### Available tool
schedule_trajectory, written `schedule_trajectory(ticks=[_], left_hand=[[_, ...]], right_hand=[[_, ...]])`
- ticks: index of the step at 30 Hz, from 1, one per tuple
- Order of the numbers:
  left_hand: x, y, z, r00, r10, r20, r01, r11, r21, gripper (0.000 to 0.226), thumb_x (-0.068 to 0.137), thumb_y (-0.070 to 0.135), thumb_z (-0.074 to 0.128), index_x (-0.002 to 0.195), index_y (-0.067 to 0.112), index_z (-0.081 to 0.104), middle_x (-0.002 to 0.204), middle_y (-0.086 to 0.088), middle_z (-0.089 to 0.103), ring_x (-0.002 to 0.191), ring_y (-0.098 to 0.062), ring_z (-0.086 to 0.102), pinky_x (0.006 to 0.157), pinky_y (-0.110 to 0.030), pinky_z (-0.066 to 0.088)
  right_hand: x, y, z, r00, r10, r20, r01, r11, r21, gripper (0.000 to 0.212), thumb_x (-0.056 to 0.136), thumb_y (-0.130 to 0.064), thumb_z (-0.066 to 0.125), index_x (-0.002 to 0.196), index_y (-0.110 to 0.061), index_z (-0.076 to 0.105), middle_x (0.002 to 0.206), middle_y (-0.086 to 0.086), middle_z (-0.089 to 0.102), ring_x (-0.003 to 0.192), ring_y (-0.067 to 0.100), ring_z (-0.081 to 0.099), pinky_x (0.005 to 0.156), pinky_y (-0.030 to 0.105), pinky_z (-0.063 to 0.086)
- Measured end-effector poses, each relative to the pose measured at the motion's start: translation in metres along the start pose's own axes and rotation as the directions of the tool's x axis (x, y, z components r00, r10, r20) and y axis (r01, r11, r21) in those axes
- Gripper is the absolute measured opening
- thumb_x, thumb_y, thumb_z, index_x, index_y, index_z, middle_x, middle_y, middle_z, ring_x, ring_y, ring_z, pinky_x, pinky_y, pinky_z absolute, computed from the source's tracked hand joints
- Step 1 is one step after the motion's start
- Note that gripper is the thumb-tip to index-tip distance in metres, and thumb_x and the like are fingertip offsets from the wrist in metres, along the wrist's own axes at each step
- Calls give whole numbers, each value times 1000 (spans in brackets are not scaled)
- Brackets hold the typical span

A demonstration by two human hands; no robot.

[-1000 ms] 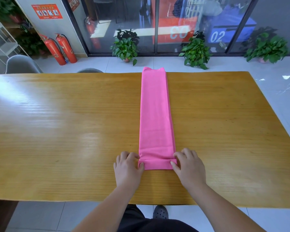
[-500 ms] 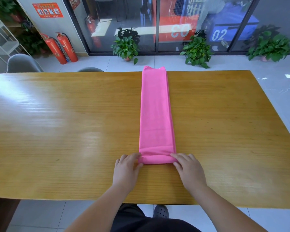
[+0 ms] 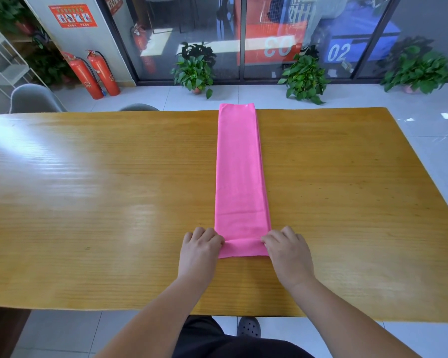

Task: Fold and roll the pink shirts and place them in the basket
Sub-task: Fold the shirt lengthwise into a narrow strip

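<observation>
A pink shirt (image 3: 239,171), folded into a long narrow strip, lies lengthwise on the wooden table (image 3: 88,202), its far end hanging over the far edge. Its near end is turned over into a short flat roll. My left hand (image 3: 199,248) pinches the roll's left end with curled fingers. At the right end my right hand (image 3: 286,250) grips the same roll. No basket is in view.
A grey chair (image 3: 34,99) and a second chair back stand beyond the table's far left edge. Two red fire extinguishers (image 3: 93,73) and three potted plants (image 3: 195,71) stand on the tiled floor by the glass wall. My shoe shows under the near edge.
Both hands have turned the shirt's near end over again, so the roll is one fold thicker and the flat strip slightly shorter. The hands stay at the roll's two ends.
</observation>
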State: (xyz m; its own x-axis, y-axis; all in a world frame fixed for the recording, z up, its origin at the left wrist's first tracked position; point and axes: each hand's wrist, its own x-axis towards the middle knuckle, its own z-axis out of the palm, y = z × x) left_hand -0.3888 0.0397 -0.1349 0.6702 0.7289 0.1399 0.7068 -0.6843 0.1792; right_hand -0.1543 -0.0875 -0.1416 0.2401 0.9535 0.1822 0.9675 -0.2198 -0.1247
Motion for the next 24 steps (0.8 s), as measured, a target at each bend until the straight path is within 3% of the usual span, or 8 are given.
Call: schedule_trajectory(ticks=[2,5,8,10,13,17,21,24], left_hand=[[-4,-1,0,998,65,0,-65,998,23,41,76,1,82,106,28,74,103,12,66,93,-21,54,75,-35,41],[-17,-3,-3,996,86,-23,-87,996,-32,30,93,31,77,123,29,72,119,14,66,103,-18,57,81,-35,46],[-21,-4,-2,998,15,62,-9,995,-97,47,92,35,78,137,32,67,134,18,60,114,-15,56,90,-34,49],[-16,-3,-4,985,-120,121,144,968,-207,44,97,31,74,140,35,64,134,22,60,119,-12,55,98,-34,46],[-3,-5,-11,913,-302,274,401,791,-463,37,104,44,64,140,39,60,119,23,65,108,-4,61,96,-32,49],[6,-10,-16,834,-380,399,551,590,-590,30,97,57,69,121,41,61,102,19,74,98,-3,68,84,-35,60],[10,-9,-16,832,-470,295,555,707,-439,30,92,64,70,108,42,59,103,20,59,92,-4,60,76,-34,55],[16,-4,-11,940,-335,61,337,890,-307,13,95,45,75,102,36,69,108,19,55,100,-10,52,83,-33,47]], right_hand=[[-8,2,3,998,-51,-34,51,999,-21,40,80,-4,85,115,-22,76,110,-10,69,95,21,56,71,35,46],[-19,7,2,995,-91,-49,91,996,0,34,101,-29,64,133,-22,71,129,-11,67,103,19,59,76,36,50],[-19,13,4,995,-82,51,80,996,36,41,102,-34,65,142,-27,65,137,-16,61,108,15,58,83,34,52],[-12,13,1,990,29,138,-54,982,181,43,103,-35,65,146,-33,61,137,-21,59,113,11,55,91,32,52],[1,11,-14,925,250,287,-358,829,430,39,105,-46,58,144,-48,54,119,-19,60,101,2,57,83,27,51],[7,12,-21,883,311,351,-461,712,530,22,100,-54,62,122,-49,61,101,-14,60,87,-2,57,69,19,42],[11,9,-24,898,373,235,-435,832,344,19,96,-58,66,108,-46,58,93,-22,58,91,1,53,66,28,52],[17,8,-15,981,190,38,-194,968,160,14,95,-40,76,105,-36,67,105,-18,58,97,11,52,70,30,51]])
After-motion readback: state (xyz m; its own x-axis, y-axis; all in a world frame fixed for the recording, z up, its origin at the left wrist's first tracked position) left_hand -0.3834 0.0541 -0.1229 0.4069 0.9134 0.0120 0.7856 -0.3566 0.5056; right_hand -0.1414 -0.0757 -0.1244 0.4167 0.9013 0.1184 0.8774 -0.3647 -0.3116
